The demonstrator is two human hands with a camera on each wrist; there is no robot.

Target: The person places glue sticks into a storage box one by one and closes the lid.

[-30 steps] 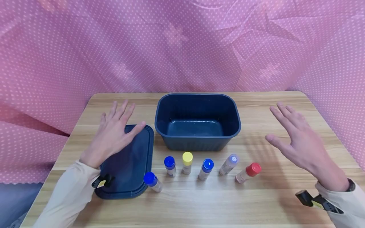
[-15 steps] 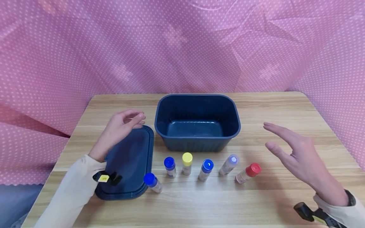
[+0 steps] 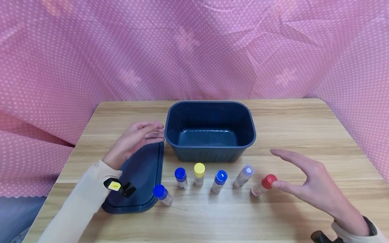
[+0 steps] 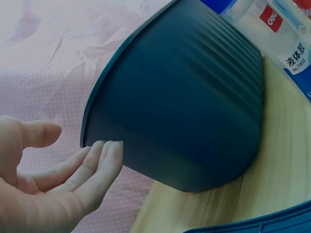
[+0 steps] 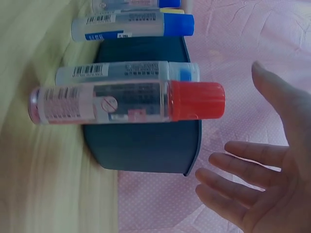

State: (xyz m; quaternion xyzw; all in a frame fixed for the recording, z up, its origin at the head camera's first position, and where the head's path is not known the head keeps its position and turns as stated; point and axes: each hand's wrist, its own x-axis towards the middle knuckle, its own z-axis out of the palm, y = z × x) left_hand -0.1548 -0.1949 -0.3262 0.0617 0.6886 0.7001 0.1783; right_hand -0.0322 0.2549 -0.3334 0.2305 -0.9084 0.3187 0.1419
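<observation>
The left hand [image 3: 135, 140], empty, fingers extended, has reached the dark-blue rectangular plastic bin [image 3: 209, 154]; the right hand [image 3: 314, 185], empty, spread wide, has lowered near the red-capped clear plastic bottle [image 3: 263, 186] on the pale wooden worktop [image 3: 228, 222], both within reach

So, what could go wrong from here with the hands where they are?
The right hand is open close to the red-capped bottle; a clumsy grab might tip this upright bottle, perhaps into the pale-capped bottle beside it.
The left hand is at the side of the bin, contact uncertain; a push there could shift the bin, which looks empty and probably light.
</observation>
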